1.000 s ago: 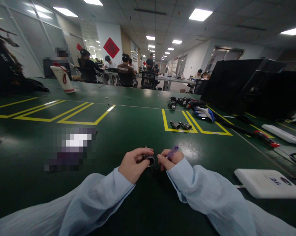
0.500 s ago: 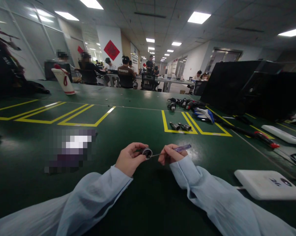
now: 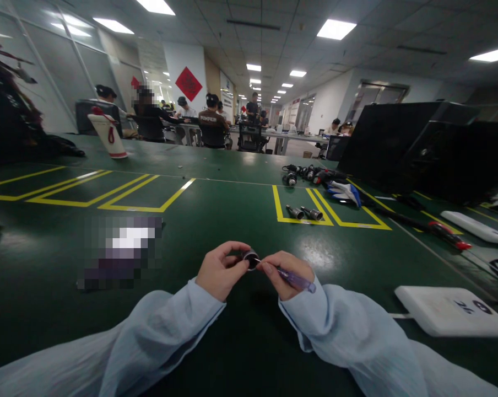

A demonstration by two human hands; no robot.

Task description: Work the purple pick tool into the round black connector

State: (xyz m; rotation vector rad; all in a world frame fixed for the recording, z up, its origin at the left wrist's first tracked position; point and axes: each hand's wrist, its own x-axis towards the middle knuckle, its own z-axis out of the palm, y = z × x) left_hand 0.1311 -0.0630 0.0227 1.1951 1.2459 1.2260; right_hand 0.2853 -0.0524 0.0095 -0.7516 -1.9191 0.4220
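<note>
My left hand (image 3: pixel 223 269) is closed on a small dark metal cylinder (image 3: pixel 251 259), its round open end turned to the right and toward me. My right hand (image 3: pixel 289 271) grips a screwdriver (image 3: pixel 295 280) with a see-through purple handle. The thin shaft points left, and its tip is at the mouth of the cylinder; how deep it reaches inside I cannot tell. Farther off, two similar metal parts (image 3: pixel 304 213) lie on their sides within a yellow-taped box on the green table (image 3: pixel 216 220).
A white flat device (image 3: pixel 453 310) lies at right, with another white device (image 3: pixel 476 226) behind it. A red-and-black tool (image 3: pixel 448 235), gloves (image 3: pixel 344 193) and dark metal parts (image 3: pixel 290 178) lie beyond. A white cup (image 3: pixel 109 134) stands far left. Seated people are in the background.
My right hand has turned the screwdriver: its handle, which pointed up and right, now slants down toward me. The shaft has come closer to the cylinder's opening. My left hand has barely moved.
</note>
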